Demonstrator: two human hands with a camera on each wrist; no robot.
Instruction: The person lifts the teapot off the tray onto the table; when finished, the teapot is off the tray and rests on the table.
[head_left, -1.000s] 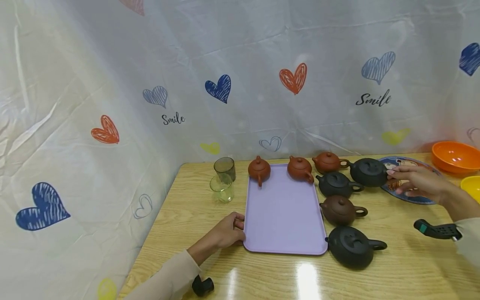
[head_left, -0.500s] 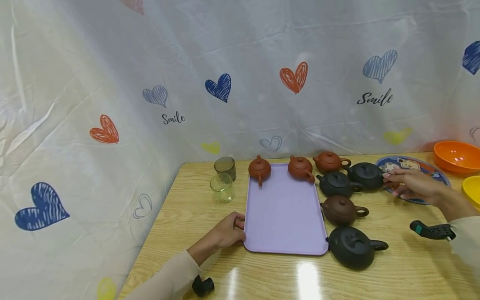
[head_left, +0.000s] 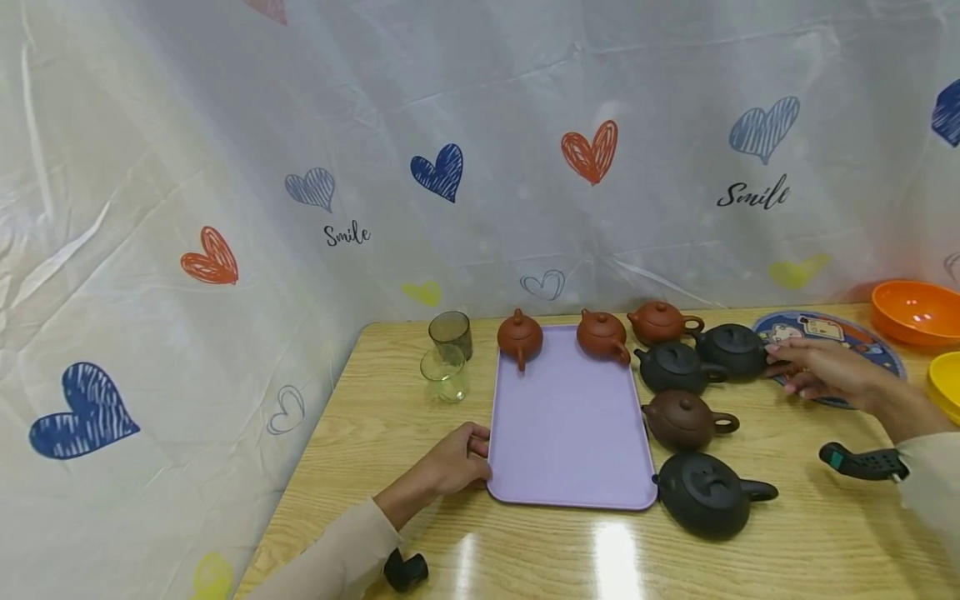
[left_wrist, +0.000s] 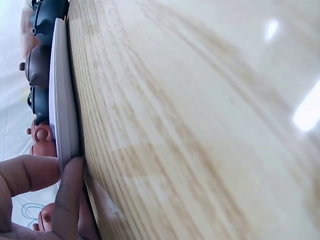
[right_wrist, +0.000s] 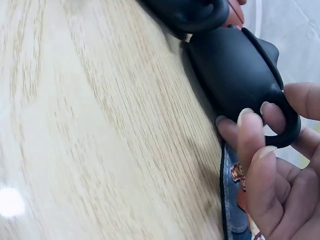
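Observation:
My left hand [head_left: 448, 465] pinches the left rim of a lilac tray [head_left: 568, 433] near its front corner. In the left wrist view, thumb and finger close on the tray's edge. Two red-brown teapots, one at back left [head_left: 519, 337] and one at back right [head_left: 600, 335], sit on the tray. My right hand [head_left: 828, 375] holds a black teapot [head_left: 731, 352] by its handle [right_wrist: 290, 125], with fingers through the loop. That teapot stands upright among others right of the tray: a red-brown one [head_left: 660, 322], a black one [head_left: 670, 367], a dark brown one [head_left: 681, 420] and a larger black one [head_left: 701, 496].
Left of the tray stand a dark glass [head_left: 452, 333] and a greenish glass [head_left: 444, 377]. Behind my right hand lies a round blue printed mat [head_left: 862, 342]. An orange bowl [head_left: 915, 312] and a partly cropped yellow bowl [head_left: 947, 383] are at far right. A printed curtain [head_left: 495, 233] hangs behind the table.
My right hand has brought the black teapot a little left and toward me, closer to the other teapots, and then stayed still. The left hand and tray have not moved.

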